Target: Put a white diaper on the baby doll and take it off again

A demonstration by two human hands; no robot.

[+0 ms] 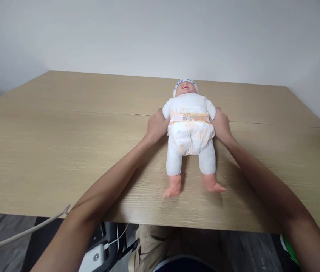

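A baby doll with a white cloth body lies on its back on the wooden table, its head toward the wall and its bare feet toward me. Around its waist is a white diaper, with a printed orange band across the front. A white cap with blue lettering covers the top of the head. My left hand is closed at the end of the doll's arm on the left, beside the diaper. On the other side, my right hand closes around the other arm's end. The doll's hands are hidden in my fingers.
The light wooden table reaches back to a pale wall. At the lower left, a pale cable runs up to the table's front edge. Below the edge, a white device with a thin wire sits near my legs.
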